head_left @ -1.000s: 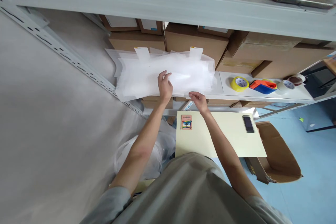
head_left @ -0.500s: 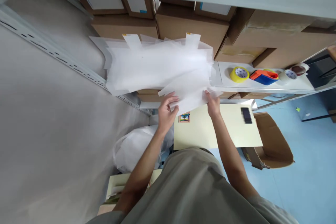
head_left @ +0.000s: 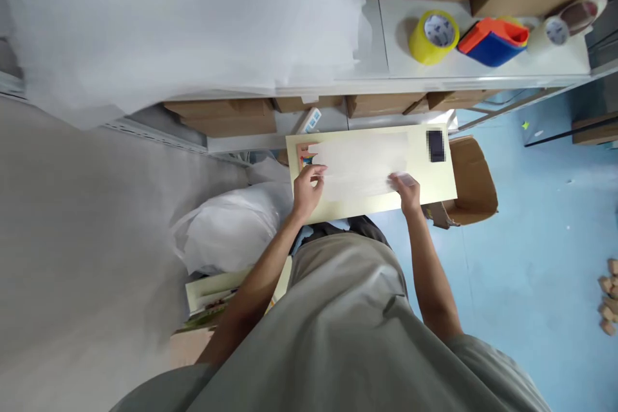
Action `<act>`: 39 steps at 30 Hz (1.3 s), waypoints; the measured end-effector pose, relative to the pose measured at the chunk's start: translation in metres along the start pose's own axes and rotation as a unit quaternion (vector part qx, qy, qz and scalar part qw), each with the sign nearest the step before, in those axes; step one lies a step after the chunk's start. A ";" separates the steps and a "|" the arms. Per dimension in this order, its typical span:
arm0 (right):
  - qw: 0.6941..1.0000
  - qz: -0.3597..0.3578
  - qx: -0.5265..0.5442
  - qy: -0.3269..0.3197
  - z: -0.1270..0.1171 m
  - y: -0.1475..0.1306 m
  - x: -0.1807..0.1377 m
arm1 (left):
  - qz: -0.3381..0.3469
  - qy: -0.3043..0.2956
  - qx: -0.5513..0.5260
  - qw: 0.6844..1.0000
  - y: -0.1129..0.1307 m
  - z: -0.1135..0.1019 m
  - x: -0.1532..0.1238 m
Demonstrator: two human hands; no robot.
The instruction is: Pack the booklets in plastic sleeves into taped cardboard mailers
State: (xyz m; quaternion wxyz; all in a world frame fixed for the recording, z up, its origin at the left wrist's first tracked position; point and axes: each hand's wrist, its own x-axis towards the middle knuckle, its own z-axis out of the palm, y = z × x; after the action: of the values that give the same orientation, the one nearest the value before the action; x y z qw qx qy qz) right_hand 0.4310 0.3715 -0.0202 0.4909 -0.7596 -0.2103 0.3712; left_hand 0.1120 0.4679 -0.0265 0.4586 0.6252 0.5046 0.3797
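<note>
A thin translucent white sheet (head_left: 364,164) lies stretched over a pale yellow tabletop (head_left: 434,180). My left hand (head_left: 308,188) pinches the sheet's left end, just beside a small colourful card (head_left: 304,154) that the sheet partly covers. My right hand (head_left: 405,190) grips the sheet's right end. A thick stack of the same white sheets (head_left: 183,26) rests on the shelf above.
On the white shelf (head_left: 483,71) stand a yellow tape roll (head_left: 432,35), a red and blue tape dispenser (head_left: 492,42) and more tape rolls (head_left: 555,29). A dark phone (head_left: 435,145) lies on the tabletop. An open cardboard box (head_left: 470,174) and a white bag (head_left: 232,232) sit on the floor.
Both hands pulled one sheet off the shelf stack and brought it down onto the yellow tabletop. The view tilted downward.
</note>
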 end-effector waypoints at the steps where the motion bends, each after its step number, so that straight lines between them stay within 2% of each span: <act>1: 1.000 0.008 -0.016 -0.006 -0.010 0.010 0.004 | -0.011 -0.009 0.016 1.000 -0.005 0.010 -0.001; 6: 0.991 0.008 -0.118 -0.067 -0.052 0.055 0.044 | -0.052 -0.029 0.091 0.994 -0.025 0.066 0.006; 11: 0.975 0.044 -0.173 -0.132 -0.082 0.092 0.098 | -0.106 -0.052 0.170 0.978 -0.048 0.129 0.023; 16: 0.956 0.071 -0.228 -0.169 -0.111 0.115 0.135 | -0.198 -0.064 0.226 0.952 -0.069 0.186 0.021; 20: 0.944 0.083 -0.265 -0.177 -0.120 0.128 0.152 | -0.207 -0.036 0.258 0.943 -0.077 0.215 0.010; 23: 0.939 0.086 -0.279 -0.181 -0.118 0.134 0.159 | -0.197 -0.024 0.280 0.939 -0.079 0.224 0.006; 26: 0.937 0.083 -0.286 -0.185 -0.113 0.139 0.164 | -0.191 -0.027 0.288 0.938 -0.079 0.224 0.008; 33: 0.939 0.059 -0.283 -0.185 -0.104 0.146 0.170 | -0.207 -0.025 0.271 0.940 -0.083 0.210 0.011; 39: 0.933 0.049 -0.313 -0.173 -0.096 0.135 0.166 | -0.197 -0.034 0.279 0.939 -0.091 0.197 0.009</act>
State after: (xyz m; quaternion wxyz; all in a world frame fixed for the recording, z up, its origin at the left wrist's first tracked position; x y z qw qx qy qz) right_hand 0.6038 0.3704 -0.1780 0.1656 -0.8080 -0.3598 0.4361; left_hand 0.2730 0.4454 -0.1713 0.3484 0.6288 0.6874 0.1036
